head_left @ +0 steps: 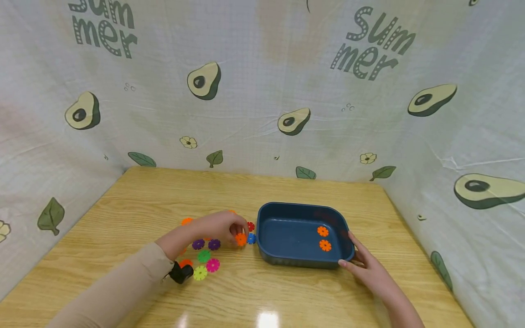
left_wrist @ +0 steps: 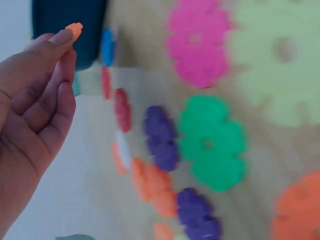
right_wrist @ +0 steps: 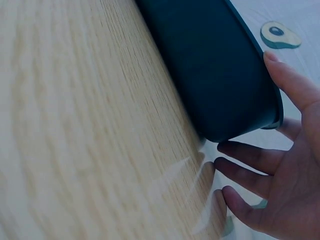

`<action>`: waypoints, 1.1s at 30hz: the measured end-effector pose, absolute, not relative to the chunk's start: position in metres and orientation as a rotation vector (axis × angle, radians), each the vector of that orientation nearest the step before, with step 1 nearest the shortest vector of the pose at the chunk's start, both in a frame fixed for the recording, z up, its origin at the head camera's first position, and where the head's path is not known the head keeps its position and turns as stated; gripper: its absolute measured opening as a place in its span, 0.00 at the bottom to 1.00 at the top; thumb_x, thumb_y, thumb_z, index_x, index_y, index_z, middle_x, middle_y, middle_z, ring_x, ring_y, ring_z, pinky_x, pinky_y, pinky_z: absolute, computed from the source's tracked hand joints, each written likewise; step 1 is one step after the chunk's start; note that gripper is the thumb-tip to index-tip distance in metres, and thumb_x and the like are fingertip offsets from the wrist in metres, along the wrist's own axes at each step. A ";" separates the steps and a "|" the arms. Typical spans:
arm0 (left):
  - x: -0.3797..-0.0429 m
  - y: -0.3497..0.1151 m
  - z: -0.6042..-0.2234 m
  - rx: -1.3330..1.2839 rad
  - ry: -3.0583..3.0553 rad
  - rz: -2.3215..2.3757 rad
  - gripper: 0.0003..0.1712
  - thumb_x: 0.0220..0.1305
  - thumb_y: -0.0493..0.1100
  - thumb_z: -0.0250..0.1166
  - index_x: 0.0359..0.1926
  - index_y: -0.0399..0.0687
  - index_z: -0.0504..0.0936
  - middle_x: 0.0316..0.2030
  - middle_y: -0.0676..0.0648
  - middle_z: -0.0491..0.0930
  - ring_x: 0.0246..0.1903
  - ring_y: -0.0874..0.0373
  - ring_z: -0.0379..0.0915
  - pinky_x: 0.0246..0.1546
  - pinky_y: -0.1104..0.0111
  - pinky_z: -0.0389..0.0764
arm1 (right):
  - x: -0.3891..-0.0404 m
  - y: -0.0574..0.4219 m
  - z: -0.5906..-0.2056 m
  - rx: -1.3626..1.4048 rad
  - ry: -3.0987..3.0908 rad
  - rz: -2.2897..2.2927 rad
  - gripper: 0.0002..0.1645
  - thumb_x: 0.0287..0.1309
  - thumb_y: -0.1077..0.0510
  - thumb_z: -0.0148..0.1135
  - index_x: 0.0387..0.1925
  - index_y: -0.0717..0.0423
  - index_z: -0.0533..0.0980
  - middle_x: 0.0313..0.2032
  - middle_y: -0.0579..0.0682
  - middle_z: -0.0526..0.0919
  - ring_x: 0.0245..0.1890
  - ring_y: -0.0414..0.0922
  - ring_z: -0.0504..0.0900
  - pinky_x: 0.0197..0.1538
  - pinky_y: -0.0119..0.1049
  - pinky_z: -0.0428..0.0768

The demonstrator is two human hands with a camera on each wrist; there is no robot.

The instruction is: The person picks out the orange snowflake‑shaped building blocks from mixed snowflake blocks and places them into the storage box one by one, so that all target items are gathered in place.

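Note:
My left hand (head_left: 224, 226) pinches an orange flower-shaped plastic disc (head_left: 240, 239) between thumb and fingertips. In the left wrist view this disc (left_wrist: 75, 31) appears edge-on at the fingertips, raised in front of the dark blue bin. The rectangular bin (head_left: 295, 263) stands just right of that hand, with two orange discs (head_left: 325, 245) lying on its floor. At the bin's right front corner, my right hand (head_left: 369, 269) holds the wall, thumb and fingers around it. From the right wrist view, the thumb (right_wrist: 286, 80) touches the rim and lower fingers spread by the side.
Loose discs lie left of the bin: purple (head_left: 214, 244), green (head_left: 203, 256), pink (head_left: 213, 265), yellow-green (head_left: 200, 273) and several orange ones. A blue disc (head_left: 251, 238) and a red one (head_left: 250, 226) lie against the bin's left side. Printed cloth (head_left: 246, 136) walls off the wooden table (head_left: 229, 300).

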State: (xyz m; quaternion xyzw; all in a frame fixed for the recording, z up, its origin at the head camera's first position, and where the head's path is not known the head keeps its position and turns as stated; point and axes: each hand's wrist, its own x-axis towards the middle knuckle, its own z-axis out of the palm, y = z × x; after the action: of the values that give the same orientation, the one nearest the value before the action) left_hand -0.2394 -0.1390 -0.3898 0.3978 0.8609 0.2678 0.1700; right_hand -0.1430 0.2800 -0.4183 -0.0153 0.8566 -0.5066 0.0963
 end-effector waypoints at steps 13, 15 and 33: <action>-0.254 -0.129 -0.361 1.206 2.479 0.900 0.16 0.55 0.33 0.73 0.43 0.51 0.83 0.33 0.58 0.79 0.33 0.62 0.75 0.37 0.69 0.80 | -0.141 0.280 -0.417 -0.060 2.542 -1.505 0.53 0.64 0.53 0.64 0.78 0.48 0.42 0.66 0.74 0.60 0.62 0.64 0.69 0.54 0.40 0.75; -0.255 -0.122 -0.358 1.226 2.468 0.912 0.15 0.57 0.33 0.72 0.44 0.51 0.82 0.33 0.58 0.79 0.33 0.62 0.75 0.37 0.69 0.80 | -0.141 0.280 -0.416 -0.057 2.544 -1.505 0.53 0.64 0.54 0.64 0.78 0.48 0.42 0.66 0.74 0.60 0.62 0.65 0.69 0.54 0.39 0.75; -0.272 -0.055 -0.344 1.328 2.396 0.896 0.16 0.57 0.36 0.72 0.46 0.50 0.82 0.34 0.58 0.79 0.34 0.64 0.75 0.37 0.71 0.79 | -0.140 0.280 -0.418 -0.079 2.556 -1.493 0.52 0.64 0.53 0.64 0.78 0.48 0.42 0.68 0.74 0.56 0.62 0.66 0.68 0.56 0.43 0.75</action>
State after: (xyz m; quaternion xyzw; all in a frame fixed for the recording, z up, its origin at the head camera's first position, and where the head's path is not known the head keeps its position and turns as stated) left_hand -0.2718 -0.0545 -0.3439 0.4567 0.8244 0.3083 0.1293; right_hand -0.1405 0.2801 -0.4176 -0.0264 0.8597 -0.5021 0.0902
